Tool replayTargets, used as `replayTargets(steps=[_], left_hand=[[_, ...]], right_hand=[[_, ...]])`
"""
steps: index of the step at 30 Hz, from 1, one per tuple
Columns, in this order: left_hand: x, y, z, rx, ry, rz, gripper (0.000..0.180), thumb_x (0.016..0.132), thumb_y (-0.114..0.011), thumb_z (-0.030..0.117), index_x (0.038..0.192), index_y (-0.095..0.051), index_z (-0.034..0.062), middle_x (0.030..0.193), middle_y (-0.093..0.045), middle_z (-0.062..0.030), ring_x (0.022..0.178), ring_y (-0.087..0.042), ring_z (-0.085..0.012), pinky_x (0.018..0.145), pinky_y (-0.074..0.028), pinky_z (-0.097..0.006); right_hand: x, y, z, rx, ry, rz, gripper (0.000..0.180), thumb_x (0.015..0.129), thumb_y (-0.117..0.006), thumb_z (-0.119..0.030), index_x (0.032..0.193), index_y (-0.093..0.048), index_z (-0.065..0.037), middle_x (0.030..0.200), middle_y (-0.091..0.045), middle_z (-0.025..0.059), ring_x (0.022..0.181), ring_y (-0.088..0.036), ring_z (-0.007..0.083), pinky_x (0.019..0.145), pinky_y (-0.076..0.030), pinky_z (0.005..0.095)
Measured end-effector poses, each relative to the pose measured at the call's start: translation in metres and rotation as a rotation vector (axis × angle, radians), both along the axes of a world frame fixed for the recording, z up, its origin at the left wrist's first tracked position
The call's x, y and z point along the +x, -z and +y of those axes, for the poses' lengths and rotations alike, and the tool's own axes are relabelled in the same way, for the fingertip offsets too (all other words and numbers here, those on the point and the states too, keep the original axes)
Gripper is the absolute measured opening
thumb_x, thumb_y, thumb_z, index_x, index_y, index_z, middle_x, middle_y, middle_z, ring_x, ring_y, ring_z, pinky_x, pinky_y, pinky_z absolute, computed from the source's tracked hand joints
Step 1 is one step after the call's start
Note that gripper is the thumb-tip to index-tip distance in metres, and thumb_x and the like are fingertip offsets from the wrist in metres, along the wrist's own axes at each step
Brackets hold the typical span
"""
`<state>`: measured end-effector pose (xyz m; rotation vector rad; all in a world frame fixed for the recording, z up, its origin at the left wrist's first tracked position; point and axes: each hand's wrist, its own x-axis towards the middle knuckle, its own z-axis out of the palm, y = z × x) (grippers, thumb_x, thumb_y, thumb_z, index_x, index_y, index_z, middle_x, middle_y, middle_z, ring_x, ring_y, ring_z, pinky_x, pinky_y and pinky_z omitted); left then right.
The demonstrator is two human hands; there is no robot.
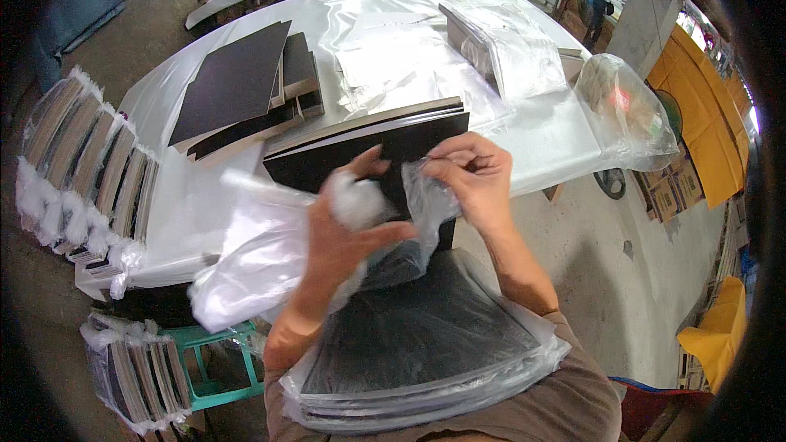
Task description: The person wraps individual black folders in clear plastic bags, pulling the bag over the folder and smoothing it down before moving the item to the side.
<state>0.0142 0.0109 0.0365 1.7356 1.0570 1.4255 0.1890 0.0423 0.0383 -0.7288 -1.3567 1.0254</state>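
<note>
Clear plastic bag [413,196]: thin, glossy, crumpled film, at the centre of the frame, its mouth gathered between both hands. It hangs over a stack of flat black boards [417,336], matte and rectangular with pale layered edges, resting at the lower centre against the person's lap and sheathed in the same clear film.

Left hand [348,225]: fingers curled nearly closed, bunching a whitish wad of the film in the fist; thumb raised toward the black board behind.

Right hand [475,176]: thumb and forefinger pinched together on the bag's upper edge, remaining fingers bent loosely inward.

Black board [327,160]: smooth, dark, rigid, standing just behind the hands on the table's near edge, with further sheets stacked under it.

Table [565,135]: covered in shiny white plastic sheeting, wrinkled in places.

Loose black boards [237,82]: fanned pile, upper left of the table.

Bagged bundles [82,168]: upright rows wrapped in film with white tufted ends, left edge of the frame; more sit beside a green stool [217,368] at lower left.

Flat clear bags [409,57]: spread across the upper centre of the table.
</note>
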Motion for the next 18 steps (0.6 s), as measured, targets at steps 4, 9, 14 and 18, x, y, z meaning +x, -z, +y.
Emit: replayTargets(steps=[4, 9, 14, 18], left_hand=[[0.019, 0.006, 0.008, -0.354, 0.177, -0.332, 0.045, 0.066, -0.072, 0.013, 0.106, -0.054, 0.0023, 0.090, -0.060, -0.0044, 0.079, -0.055, -0.0091, 0.067, -0.044, -0.022], [0.014, 0.021, 0.012, -0.458, 0.147, -0.540, 0.026, 0.073, -0.066, 0.013, 0.096, -0.058, 0.0027, 0.079, -0.060, -0.0008, 0.066, -0.053, -0.0051, 0.058, -0.042, -0.020], [0.015, 0.022, 0.014, -0.455, 0.116, -0.617, 0.021, 0.074, -0.066, 0.015, 0.089, -0.057, 0.0034, 0.071, -0.055, 0.0023, 0.060, -0.049, -0.0043, 0.053, -0.040, -0.020], [0.000, 0.032, 0.013, -0.488, 0.441, -0.772, 0.022, 0.075, -0.065, 0.018, 0.089, -0.056, 0.0040, 0.067, -0.052, 0.0028, 0.061, -0.047, -0.0041, 0.053, -0.040, -0.019]], right_hand=[[-0.018, 0.000, -0.007, 0.011, -0.062, 0.049, 0.009, 0.077, -0.058, -0.002, 0.085, -0.058, 0.001, 0.077, -0.061, 0.0037, 0.070, -0.053, 0.0047, 0.059, -0.041, 0.0167], [-0.007, 0.003, -0.003, -0.172, -0.239, -0.028, 0.010, 0.079, -0.056, -0.005, 0.086, -0.056, 0.002, 0.079, -0.060, 0.0035, 0.066, -0.050, 0.0057, 0.058, -0.040, 0.0185], [-0.008, 0.022, 0.009, 0.010, -0.065, -0.192, 0.013, 0.081, -0.053, -0.007, 0.092, -0.051, -0.001, 0.078, -0.055, 0.0014, 0.066, -0.047, 0.0048, 0.057, -0.038, 0.0194], [-0.009, 0.023, 0.010, -0.052, -0.161, 0.055, 0.007, 0.086, -0.048, -0.013, 0.086, -0.048, -0.006, 0.070, -0.047, -0.0013, 0.063, -0.043, 0.0046, 0.054, -0.036, 0.0192]])
